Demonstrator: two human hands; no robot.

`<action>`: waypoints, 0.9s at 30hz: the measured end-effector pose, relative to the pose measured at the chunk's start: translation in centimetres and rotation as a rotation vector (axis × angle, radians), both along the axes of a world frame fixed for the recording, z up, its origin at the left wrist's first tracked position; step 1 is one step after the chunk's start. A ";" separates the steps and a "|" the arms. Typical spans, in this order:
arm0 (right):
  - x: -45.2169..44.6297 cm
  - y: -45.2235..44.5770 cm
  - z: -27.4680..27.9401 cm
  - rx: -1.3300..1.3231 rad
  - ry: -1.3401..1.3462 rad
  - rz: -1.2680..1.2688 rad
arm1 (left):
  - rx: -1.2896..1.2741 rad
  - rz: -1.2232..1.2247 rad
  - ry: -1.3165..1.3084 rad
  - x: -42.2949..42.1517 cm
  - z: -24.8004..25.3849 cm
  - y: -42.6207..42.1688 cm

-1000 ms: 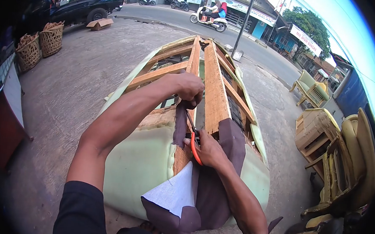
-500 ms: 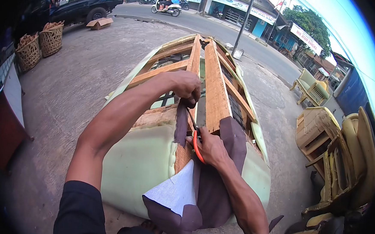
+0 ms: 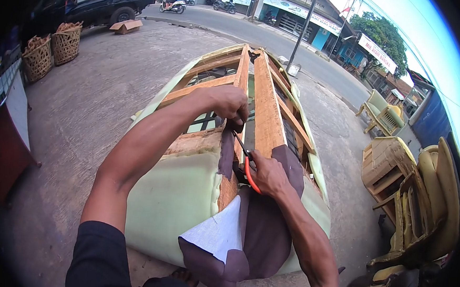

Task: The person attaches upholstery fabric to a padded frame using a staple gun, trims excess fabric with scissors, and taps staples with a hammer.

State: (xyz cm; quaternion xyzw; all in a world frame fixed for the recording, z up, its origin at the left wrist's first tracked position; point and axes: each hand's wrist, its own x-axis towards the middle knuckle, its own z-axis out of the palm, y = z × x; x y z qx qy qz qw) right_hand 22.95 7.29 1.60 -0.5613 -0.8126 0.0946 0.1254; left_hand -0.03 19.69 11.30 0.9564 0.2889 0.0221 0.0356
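Head view: orange-handled scissors [image 3: 249, 175] partly hidden by the right hand [image 3: 269, 173].

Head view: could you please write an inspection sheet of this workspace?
Surface: grey pavement under a wooden frame with pale green foam.
Job's things: dark purple fabric, partly folded to show its pale underside; orange-handled scissors.
Clutter: woven baskets and cardboard box at left, furniture at right.
Hands: left hand grips the fabric; right hand holds the scissors.
Cables: overhead wires; nothing seen across the work.
Surroundings: pickup truck, road with a scooter.
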 end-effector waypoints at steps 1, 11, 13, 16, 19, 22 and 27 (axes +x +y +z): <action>0.7 0.4 0.5 0.000 -0.006 0.037 | -0.039 0.030 -0.055 -0.3 -0.2 -0.2; 0.7 7.5 7.1 0.066 -0.459 0.269 | -0.048 0.142 -0.189 -1.5 0.1 -0.4; -0.6 9.0 8.2 0.056 -0.510 0.338 | -0.024 0.155 -0.183 -1.5 -0.2 -0.1; -2.3 10.8 9.5 -0.024 -0.598 0.427 | 0.030 0.180 -0.194 -1.9 -0.5 0.4; -3.3 10.9 9.5 0.114 -0.680 0.460 | 0.007 0.225 -0.575 -3.5 -0.6 2.6; -2.0 10.3 9.5 0.193 -0.689 0.468 | 0.278 0.413 -0.906 -2.8 1.7 1.2; 3.9 3.9 10.5 0.299 -0.298 0.118 | 0.108 0.014 -1.197 3.4 4.7 -8.1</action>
